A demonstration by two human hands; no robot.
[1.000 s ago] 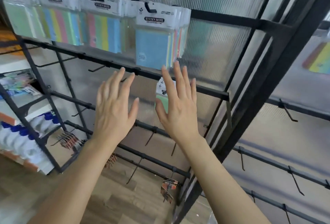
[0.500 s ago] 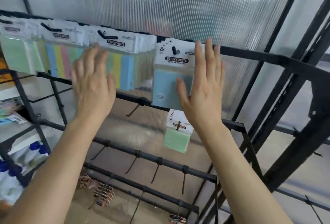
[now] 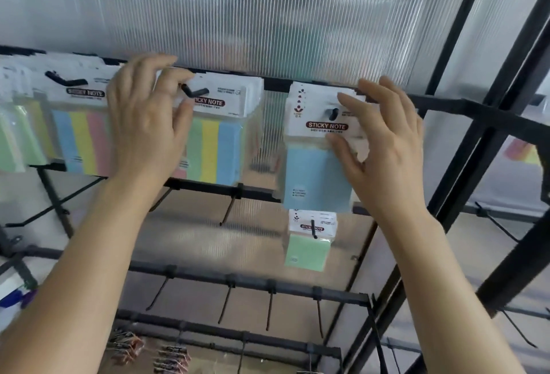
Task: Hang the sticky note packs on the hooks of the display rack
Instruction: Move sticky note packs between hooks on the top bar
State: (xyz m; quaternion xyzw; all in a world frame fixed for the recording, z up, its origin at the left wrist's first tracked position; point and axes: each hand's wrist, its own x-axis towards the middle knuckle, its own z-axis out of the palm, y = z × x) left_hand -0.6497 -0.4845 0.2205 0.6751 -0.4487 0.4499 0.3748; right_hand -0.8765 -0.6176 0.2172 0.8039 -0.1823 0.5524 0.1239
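Observation:
Several sticky note packs hang along the top bar of the black display rack [image 3: 446, 104]. My left hand [image 3: 145, 123] is raised to the striped multicolour packs [image 3: 220, 147]. Its fingers curl over their white header cards beside the hook [image 3: 195, 92], with the thumb on the front. My right hand [image 3: 387, 147] touches the right edge of the blue packs [image 3: 309, 177] on the neighbouring hook [image 3: 331, 113], with fingers spread over the header and the thumb on the front. One green pack [image 3: 308, 251] hangs alone one row below.
More striped packs [image 3: 80, 135] fill the hooks to the left. Bare hooks [image 3: 269, 305] stick out from the lower bars. Binder clips [image 3: 169, 358] hang near the bottom. A thick black frame post [image 3: 491, 150] slants along the right, and a ribbed translucent panel [image 3: 268, 16] backs the rack.
Both hands rose from mid-rack to the top row. The left hand went from flat in front of the striped packs to curled over their headers. The right hand closed in on the blue packs.

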